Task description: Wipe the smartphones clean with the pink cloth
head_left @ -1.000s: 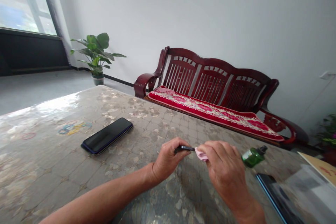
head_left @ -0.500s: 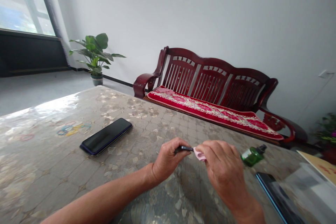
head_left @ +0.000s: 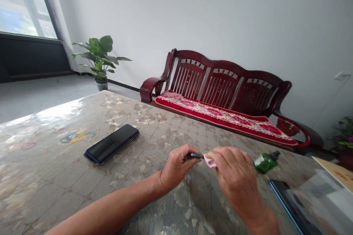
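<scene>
My left hand [head_left: 175, 170] is closed around a slim black tool [head_left: 196, 155] with a narrow end pointing right; its exact kind is hidden by the fingers. A small pink cloth [head_left: 210, 162] is pinched in my right hand [head_left: 235, 174], wrapped at the tool's right end. Both hands are held close together above the table, fingers curled. To the right of my right hand stands a green spray bottle [head_left: 265, 162] with a black top.
A black smartphone [head_left: 112, 143] lies left on the patterned table [head_left: 154, 136], beside several coloured rubber bands [head_left: 73, 136]. Another phone [head_left: 293, 207] lies at the right, near a clear plastic sheet and a yellowish card [head_left: 335, 172]. Behind are a wooden bench [head_left: 220, 84] and a potted plant [head_left: 100, 57].
Both hands keep nearly the same pose, the cloth still at the tool's end. The view has shifted very slightly.
</scene>
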The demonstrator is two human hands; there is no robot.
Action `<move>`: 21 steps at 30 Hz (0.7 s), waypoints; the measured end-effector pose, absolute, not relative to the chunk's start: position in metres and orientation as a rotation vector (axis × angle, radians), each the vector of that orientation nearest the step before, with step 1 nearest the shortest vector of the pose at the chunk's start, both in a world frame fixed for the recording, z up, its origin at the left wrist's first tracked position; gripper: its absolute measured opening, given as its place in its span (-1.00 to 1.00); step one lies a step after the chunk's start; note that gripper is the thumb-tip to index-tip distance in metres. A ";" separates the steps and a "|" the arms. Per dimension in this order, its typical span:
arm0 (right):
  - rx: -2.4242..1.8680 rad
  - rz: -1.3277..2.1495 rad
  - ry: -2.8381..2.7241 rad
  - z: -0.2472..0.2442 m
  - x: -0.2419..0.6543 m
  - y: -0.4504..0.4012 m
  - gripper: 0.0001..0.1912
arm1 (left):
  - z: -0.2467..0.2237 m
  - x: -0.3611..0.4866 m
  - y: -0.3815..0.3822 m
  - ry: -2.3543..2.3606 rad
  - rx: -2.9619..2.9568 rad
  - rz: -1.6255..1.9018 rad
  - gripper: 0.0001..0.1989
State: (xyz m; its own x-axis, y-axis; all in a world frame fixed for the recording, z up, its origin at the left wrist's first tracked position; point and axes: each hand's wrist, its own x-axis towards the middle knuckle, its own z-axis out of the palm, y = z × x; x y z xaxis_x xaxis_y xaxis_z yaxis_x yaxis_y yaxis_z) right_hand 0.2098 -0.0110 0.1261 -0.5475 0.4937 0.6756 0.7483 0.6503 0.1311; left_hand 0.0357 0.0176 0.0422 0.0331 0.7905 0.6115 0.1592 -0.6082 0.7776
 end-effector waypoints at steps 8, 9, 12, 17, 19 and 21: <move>-0.973 -0.549 -2.265 0.125 0.211 -0.011 -0.81 | 0.043 0.036 0.017 0.976 1.817 1.614 -0.98; -0.975 -0.545 -2.267 0.125 0.211 -0.011 -0.81 | 0.043 0.036 0.017 0.977 1.817 1.611 -0.98; -0.982 -0.548 -2.264 0.125 0.211 -0.011 -0.80 | 0.042 0.036 0.016 0.985 1.823 1.601 -0.99; -0.980 -0.569 -2.259 0.124 0.209 -0.012 -0.80 | 0.043 0.036 0.015 0.994 1.839 1.583 -0.96; -0.984 -0.568 -2.265 0.124 0.209 -0.012 -0.80 | 0.044 0.035 0.015 0.996 1.842 1.577 -0.95; -0.995 -0.572 -2.269 0.125 0.210 -0.012 -0.79 | 0.043 0.035 0.015 1.001 1.839 1.576 -0.96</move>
